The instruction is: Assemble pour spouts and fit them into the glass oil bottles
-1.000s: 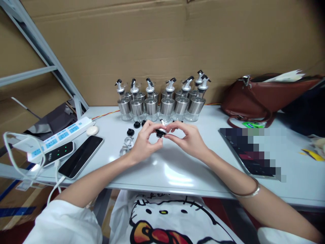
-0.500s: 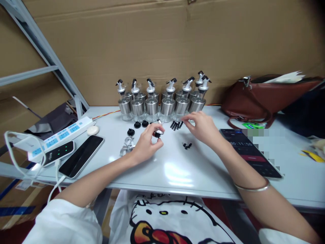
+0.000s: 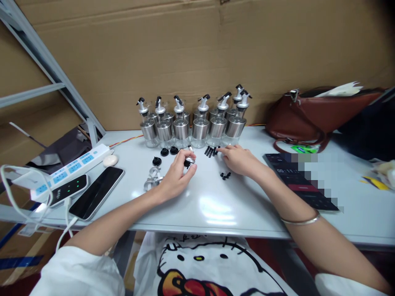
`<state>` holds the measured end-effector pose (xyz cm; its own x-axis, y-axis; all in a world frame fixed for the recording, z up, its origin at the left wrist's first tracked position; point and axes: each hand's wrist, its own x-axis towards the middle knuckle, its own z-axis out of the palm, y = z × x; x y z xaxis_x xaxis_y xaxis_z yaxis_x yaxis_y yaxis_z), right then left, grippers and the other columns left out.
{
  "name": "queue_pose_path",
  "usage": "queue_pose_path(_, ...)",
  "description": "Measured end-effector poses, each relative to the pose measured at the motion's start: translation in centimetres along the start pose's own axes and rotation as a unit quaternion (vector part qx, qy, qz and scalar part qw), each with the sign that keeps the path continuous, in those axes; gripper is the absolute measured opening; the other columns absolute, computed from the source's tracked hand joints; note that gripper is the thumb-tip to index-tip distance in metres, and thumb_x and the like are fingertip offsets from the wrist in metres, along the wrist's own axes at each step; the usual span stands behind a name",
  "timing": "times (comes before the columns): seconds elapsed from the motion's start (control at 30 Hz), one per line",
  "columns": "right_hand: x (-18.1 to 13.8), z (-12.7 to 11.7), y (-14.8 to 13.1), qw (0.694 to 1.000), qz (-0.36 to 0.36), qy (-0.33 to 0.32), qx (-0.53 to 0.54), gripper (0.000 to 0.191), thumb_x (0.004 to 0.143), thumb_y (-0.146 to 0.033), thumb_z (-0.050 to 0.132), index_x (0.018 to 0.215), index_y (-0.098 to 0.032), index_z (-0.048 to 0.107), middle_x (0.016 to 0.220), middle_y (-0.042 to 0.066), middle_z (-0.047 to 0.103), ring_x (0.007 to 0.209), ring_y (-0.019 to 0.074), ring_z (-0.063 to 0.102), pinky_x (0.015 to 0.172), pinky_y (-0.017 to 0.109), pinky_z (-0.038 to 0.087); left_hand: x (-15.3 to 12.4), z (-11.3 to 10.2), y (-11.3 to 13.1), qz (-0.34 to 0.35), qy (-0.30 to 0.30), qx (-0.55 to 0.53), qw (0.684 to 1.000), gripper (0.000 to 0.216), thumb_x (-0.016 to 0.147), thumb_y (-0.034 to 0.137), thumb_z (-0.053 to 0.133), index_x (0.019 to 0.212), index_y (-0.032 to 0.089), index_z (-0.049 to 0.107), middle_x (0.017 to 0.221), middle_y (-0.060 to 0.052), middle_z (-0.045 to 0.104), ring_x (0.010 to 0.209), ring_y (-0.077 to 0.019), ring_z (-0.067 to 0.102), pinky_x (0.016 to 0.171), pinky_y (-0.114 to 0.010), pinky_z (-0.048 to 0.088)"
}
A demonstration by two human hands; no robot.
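Note:
My left hand (image 3: 175, 177) is closed around a silver-and-black pourer top (image 3: 189, 161), held just above the table with its black underside towards the right. My right hand (image 3: 240, 159) reaches in from the right. Its index finger is stretched out, and its tip touches the right end of a group of short black sticks (image 3: 210, 151); the thumb is mostly hidden. Below that hand lie several tiny black plugs (image 3: 225, 176). Black ribbed stoppers (image 3: 164, 152) rest left of the pourer top, and silver-grey pourer parts (image 3: 150, 184) lie beside my left wrist.
Glass-and-steel bottles (image 3: 200, 129) with pourer tops stand in rows at the back. On the left are a power strip (image 3: 74, 166), a phone (image 3: 97, 193) and a round white case (image 3: 110, 160). A tablet-like device (image 3: 286, 168) and a brown bag (image 3: 296, 117) occupy the right.
My right hand has lowered onto the black sticks, its index finger now stretched out at them. My left hand still holds the pourer top. The view has shifted slightly.

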<state>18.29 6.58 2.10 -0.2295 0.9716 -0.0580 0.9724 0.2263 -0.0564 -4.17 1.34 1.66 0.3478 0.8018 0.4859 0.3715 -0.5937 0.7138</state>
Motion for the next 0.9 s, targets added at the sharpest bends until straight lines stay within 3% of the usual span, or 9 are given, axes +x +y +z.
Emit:
queue_pose_path(0.07, 0.1, 0.0, 0.0, 1.000, -0.009, -0.005, -0.002, 0.048, 0.088, -0.014, 0.036, 0.130, -0.022, 0.056, 0.130, 0.014, 0.057, 0.116, 0.0324, 0.050, 0.086, 0.045, 0.045, 0.0, 0.3, -0.3, -0.001, 0.009, -0.032, 0.999, 0.025, 0.090, 0.020, 0.045, 0.112, 0.024, 0.036, 0.104, -0.005, 0.052, 0.100, -0.0165, 0.052, 0.091, -0.034, 0.041)
queue_pose_path(0.17, 0.2, -0.3, 0.1, 1.000, -0.016, -0.009, -0.001, 0.039, 0.084, -0.012, 0.039, 0.109, -0.021, 0.068, 0.118, 0.012, 0.064, 0.110, 0.0300, 0.055, 0.084, 0.039, 0.044, 0.0, 0.5, -0.6, -0.004, 0.019, -0.081, 0.997, 0.049, 0.088, 0.017, 0.049, 0.127, 0.026, 0.023, 0.109, -0.006, 0.052, 0.103, -0.0165, 0.053, 0.091, -0.035, 0.041)
queue_pose_path(0.3, 0.2, -0.9, 0.1, 1.000, -0.014, -0.011, 0.004, 0.031, 0.081, -0.012, 0.042, 0.091, -0.020, 0.071, 0.099, 0.011, 0.071, 0.097, 0.0252, 0.062, 0.080, 0.032, 0.043, -0.2, 0.5, -0.4, -0.025, 0.002, -0.110, 0.994, 0.066, 0.080, 0.009, 0.048, 0.134, 0.029, 0.015, 0.101, -0.003, 0.050, 0.094, -0.0149, 0.055, 0.084, -0.033, 0.044)
queue_pose_path(0.47, -0.1, -1.3, -0.3, 0.999, 0.031, -0.003, -0.010, 0.027, 0.084, -0.020, 0.045, 0.093, -0.016, 0.070, 0.097, 0.015, 0.071, 0.090, 0.0276, 0.065, 0.073, 0.033, 0.044, -0.4, 0.3, 0.1, -0.039, 0.000, -0.122, 0.992, 0.065, 0.073, 0.007, 0.048, 0.128, 0.030, 0.024, 0.096, -0.001, 0.043, 0.089, -0.0135, 0.055, 0.074, -0.028, 0.044)
queue_pose_path(0.67, -0.2, -1.0, -0.9, 0.996, 0.076, -0.022, -0.028, 0.025, 0.082, -0.019, 0.050, 0.089, -0.013, 0.073, 0.093, 0.019, 0.071, 0.087, 0.0299, 0.067, 0.067, 0.034, 0.045, -0.4, 0.4, 0.1, -0.063, -0.007, -0.115, 0.991, 0.050, 0.087, 0.021, 0.049, 0.130, 0.028, 0.025, 0.097, -0.003, 0.047, 0.092, -0.0169, 0.054, 0.075, -0.031, 0.046)
queue_pose_path(0.9, -0.1, -1.0, -0.8, 0.994, 0.101, -0.034, -0.017, 0.022, 0.075, -0.022, 0.055, 0.086, -0.015, 0.073, 0.094, 0.015, 0.072, 0.085, 0.0284, 0.067, 0.062, 0.032, 0.043, -0.4, 0.6, -0.1, -0.067, -0.013, -0.141, 0.988, 0.050, 0.089, 0.023, 0.048, 0.131, 0.028, 0.021, 0.092, -0.001, 0.048, 0.090, -0.0161, 0.054, 0.076, -0.031, 0.045)
